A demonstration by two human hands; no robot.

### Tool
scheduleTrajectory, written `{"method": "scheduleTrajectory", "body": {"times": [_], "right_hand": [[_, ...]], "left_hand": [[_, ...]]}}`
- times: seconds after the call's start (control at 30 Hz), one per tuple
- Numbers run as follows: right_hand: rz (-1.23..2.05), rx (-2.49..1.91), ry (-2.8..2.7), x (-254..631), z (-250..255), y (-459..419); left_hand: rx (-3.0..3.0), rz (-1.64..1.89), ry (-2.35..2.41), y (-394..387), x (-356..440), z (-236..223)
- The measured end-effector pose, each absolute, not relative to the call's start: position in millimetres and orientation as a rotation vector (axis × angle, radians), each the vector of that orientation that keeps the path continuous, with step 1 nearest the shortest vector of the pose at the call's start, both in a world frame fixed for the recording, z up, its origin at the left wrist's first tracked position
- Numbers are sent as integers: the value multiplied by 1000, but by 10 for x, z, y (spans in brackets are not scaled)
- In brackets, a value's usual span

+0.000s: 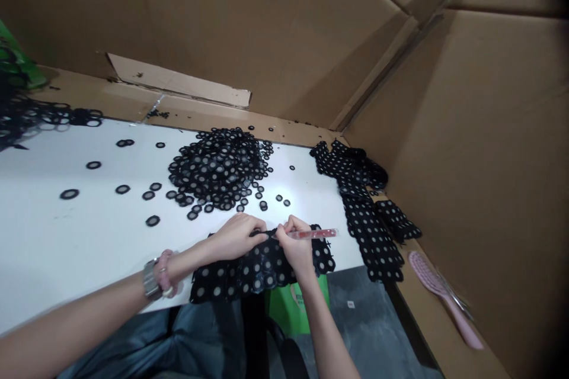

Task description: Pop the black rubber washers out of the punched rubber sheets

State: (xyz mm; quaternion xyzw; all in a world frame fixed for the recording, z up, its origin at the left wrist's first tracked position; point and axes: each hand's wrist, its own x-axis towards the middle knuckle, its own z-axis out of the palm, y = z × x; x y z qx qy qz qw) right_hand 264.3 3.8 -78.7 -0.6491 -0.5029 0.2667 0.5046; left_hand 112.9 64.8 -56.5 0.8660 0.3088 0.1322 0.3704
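Observation:
My left hand rests on the top edge of a black lace strip with sheer round dots, its fingertips pinching the fabric. My right hand grips a slim red translucent tool, probably a seam ripper, with its tip at the strip's edge next to my left fingers. Beyond my hands lies a heap of small black-edged rings, and several loose rings are scattered to the left. A wristwatch and a pink scrunchie circle my left wrist.
More dotted black lace lies bunched at the white table's right end. A pink hairbrush and metal scissors lie on a cardboard ledge. Cardboard walls surround the table, and a green bag stands below.

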Motion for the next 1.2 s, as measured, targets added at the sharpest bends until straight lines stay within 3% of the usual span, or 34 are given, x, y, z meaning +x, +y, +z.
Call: {"method": "scheduleTrajectory", "body": {"times": [0.23, 0.43, 0.63, 1.2], "right_hand": [[473, -1647, -1392, 2565, -751, 26], [774, -1500, -1083, 2755, -713, 42], [725, -1531, -1115, 2907, -707, 63], [646, -1591, -1230, 2893, -770, 57]], "left_hand": [[2105, 361, 733, 682, 1129, -637], [2323, 244, 847, 672, 1166, -520], [2581, 249, 995, 575, 1316, -438], [2144, 400, 866, 640, 1348, -584]]}}
